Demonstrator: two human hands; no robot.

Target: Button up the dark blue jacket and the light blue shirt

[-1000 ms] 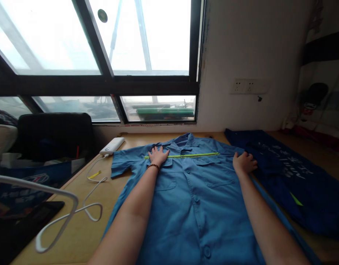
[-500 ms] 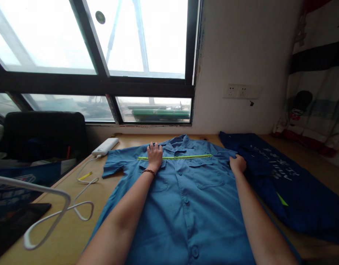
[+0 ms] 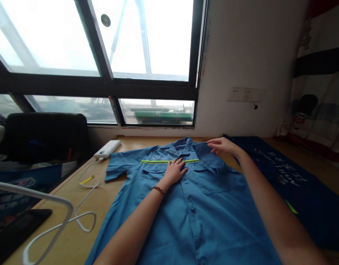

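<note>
A light blue short-sleeved work shirt [image 3: 202, 217] with a yellow-green reflective stripe lies front up, buttoned, on the wooden table [image 3: 108, 198]. My left hand [image 3: 175, 170] rests flat on the chest just below the collar, fingers spread; a bead bracelet is on that wrist. My right hand [image 3: 221, 145] pinches the shirt's right shoulder, which is folded inward over the chest so the right sleeve no longer shows.
A dark blue garment [image 3: 290, 180] with white lettering lies to the right of the shirt. A white power bank [image 3: 107, 148] with its cable sits at the table's back left. A white hanger [image 3: 56, 217] and a black tablet [image 3: 14, 230] lie front left. A black chair [image 3: 45, 136] stands by the window.
My right hand has lifted the shirt's right shoulder and carried it left over the chest. My left hand slid from the left chest to the centre, by the button line.
</note>
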